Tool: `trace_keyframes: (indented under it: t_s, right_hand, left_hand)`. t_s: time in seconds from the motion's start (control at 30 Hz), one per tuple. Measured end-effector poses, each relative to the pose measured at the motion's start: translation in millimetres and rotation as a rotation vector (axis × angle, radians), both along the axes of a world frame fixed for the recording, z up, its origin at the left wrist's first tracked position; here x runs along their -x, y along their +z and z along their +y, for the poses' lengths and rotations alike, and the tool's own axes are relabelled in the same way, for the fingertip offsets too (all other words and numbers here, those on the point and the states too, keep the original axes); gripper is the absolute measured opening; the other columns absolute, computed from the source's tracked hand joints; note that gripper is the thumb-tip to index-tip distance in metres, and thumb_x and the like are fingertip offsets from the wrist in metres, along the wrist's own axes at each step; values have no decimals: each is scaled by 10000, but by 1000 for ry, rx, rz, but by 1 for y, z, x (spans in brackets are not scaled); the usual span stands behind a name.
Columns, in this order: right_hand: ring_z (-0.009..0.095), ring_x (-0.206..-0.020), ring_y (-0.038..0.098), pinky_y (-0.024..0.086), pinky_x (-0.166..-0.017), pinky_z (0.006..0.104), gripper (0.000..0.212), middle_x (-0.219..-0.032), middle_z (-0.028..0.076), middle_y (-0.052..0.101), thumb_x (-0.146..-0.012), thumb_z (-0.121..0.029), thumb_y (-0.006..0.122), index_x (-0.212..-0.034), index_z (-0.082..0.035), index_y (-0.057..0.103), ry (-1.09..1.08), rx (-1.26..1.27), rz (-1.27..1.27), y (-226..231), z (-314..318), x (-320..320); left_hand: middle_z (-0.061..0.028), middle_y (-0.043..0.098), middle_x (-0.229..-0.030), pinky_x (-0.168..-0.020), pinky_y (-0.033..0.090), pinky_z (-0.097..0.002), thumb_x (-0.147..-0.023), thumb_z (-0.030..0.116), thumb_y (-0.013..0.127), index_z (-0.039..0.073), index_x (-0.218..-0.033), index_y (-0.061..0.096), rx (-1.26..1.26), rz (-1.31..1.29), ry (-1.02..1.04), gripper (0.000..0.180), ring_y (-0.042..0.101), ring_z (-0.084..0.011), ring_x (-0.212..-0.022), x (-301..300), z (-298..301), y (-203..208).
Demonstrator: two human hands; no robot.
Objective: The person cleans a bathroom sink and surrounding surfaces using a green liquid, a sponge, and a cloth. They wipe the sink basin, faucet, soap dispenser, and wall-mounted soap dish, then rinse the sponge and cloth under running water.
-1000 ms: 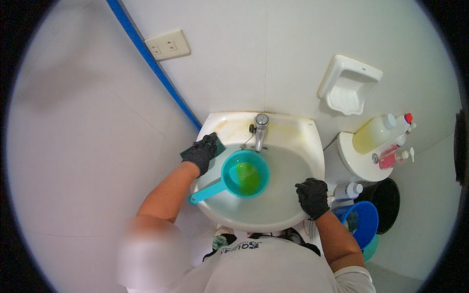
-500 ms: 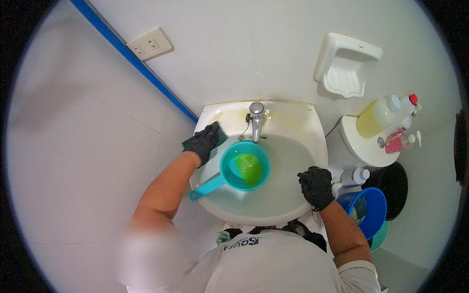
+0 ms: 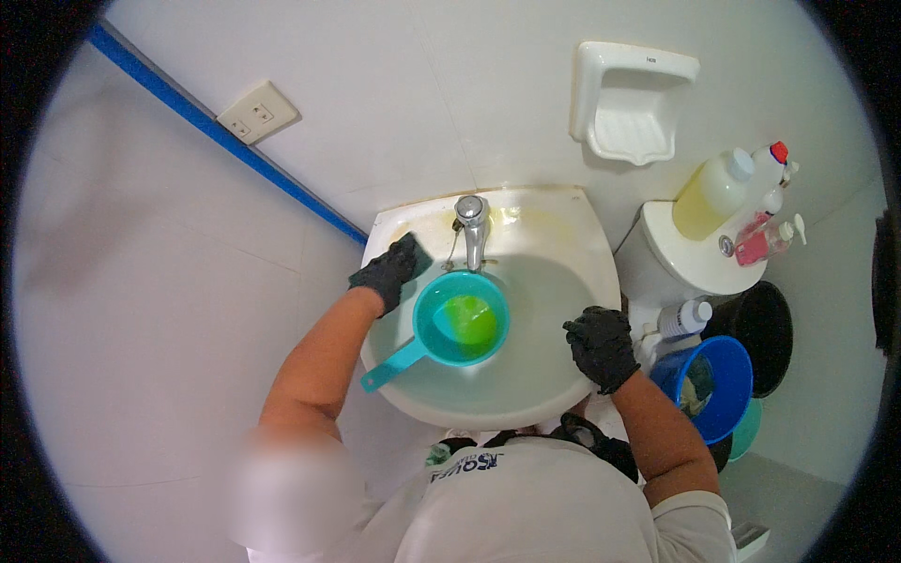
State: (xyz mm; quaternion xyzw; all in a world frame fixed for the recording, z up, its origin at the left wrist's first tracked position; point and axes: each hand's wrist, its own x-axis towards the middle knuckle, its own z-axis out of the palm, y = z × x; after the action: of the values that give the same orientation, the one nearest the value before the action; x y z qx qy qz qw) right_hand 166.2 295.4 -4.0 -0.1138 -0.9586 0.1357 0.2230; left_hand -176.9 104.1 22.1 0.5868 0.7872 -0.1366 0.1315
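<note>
My left hand (image 3: 387,274), in a black glove, is closed on a dark green scouring pad (image 3: 419,258) at the left side of the white sink (image 3: 488,413). A teal dipper (image 3: 499,340) with bright yellow-green liquid (image 3: 471,324) in it sits in the cloudy water of the basin, its handle pointing to the near left rim. My right hand (image 3: 601,349), also black-gloved, is at the right rim with its fingers curled; what lies inside them, if anything, is hidden. Behind the dipper stands the chrome faucet (image 3: 472,230), with yellowish stains on the ledge around it.
Right of the sink, a toilet tank (image 3: 671,263) carries a jug of yellow liquid (image 3: 711,197) and a pink pump bottle (image 3: 762,244). Below it stand a white bottle (image 3: 683,319), a blue bucket (image 3: 737,394) holding cloths and a black bin (image 3: 770,347). A soap dish (image 3: 633,122) juts from the wall.
The view has shifted slightly, so the sink and wall fittings appear a little farther left. Both hands keep about the same places at the sink, and the dipper stays in the basin.
</note>
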Motion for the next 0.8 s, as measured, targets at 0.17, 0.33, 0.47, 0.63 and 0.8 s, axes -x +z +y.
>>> trace_keyframes:
  t_s: [0.17, 0.33, 0.47, 0.63, 0.8]
  right_hand:
    - [297, -733, 575, 416, -683, 441, 92, -695, 106, 594, -699, -180, 623, -728, -102, 663, -91, 97, -142, -4, -4, 1]
    - [299, -707, 573, 417, -674, 443, 98, -682, 105, 592, -698, -187, 624, -728, -104, 665, -89, 85, -96, -3, -4, 0]
    - [295, -695, 577, 422, -658, 445, 97, -679, 101, 594, -692, -187, 628, -719, -102, 667, -57, 31, -100, -2, -2, 0]
    - [281, -747, 593, 435, -685, 435, 140, -715, 83, 617, -651, -165, 649, -769, -107, 695, -83, 12, -212, -2, -2, -2]
    - [289, -742, 592, 433, -679, 439, 147, -704, 94, 618, -648, -181, 649, -770, -114, 697, -66, -4, -227, 6, -5, 2]
  left_hand:
    - [-134, 104, -1512, -1082, 294, -376, -772, -14, 481, 126, -1442, 196, 126, -112, 299, 742, 267, -299, -1348, 3, -6, -5]
    - [-112, 91, -1516, -1095, 276, -384, -761, 16, 522, 138, -1435, 210, -106, -30, 107, 753, 223, -273, -1368, -16, 67, -5]
    - [-126, 182, -1493, -1076, 294, -413, -830, 79, 467, 148, -1430, 221, -113, -78, 255, 653, 329, -291, -1315, -27, 82, 1]
    - [-134, 296, -1447, -1041, 329, -432, -894, 167, 407, 170, -1433, 214, -211, -193, 210, 573, 403, -314, -1260, -34, 53, -3]
    - [-175, 347, -1404, -1038, 344, -392, -846, 64, 472, 110, -1422, 209, -123, -172, 230, 635, 420, -330, -1240, -35, 62, 16]
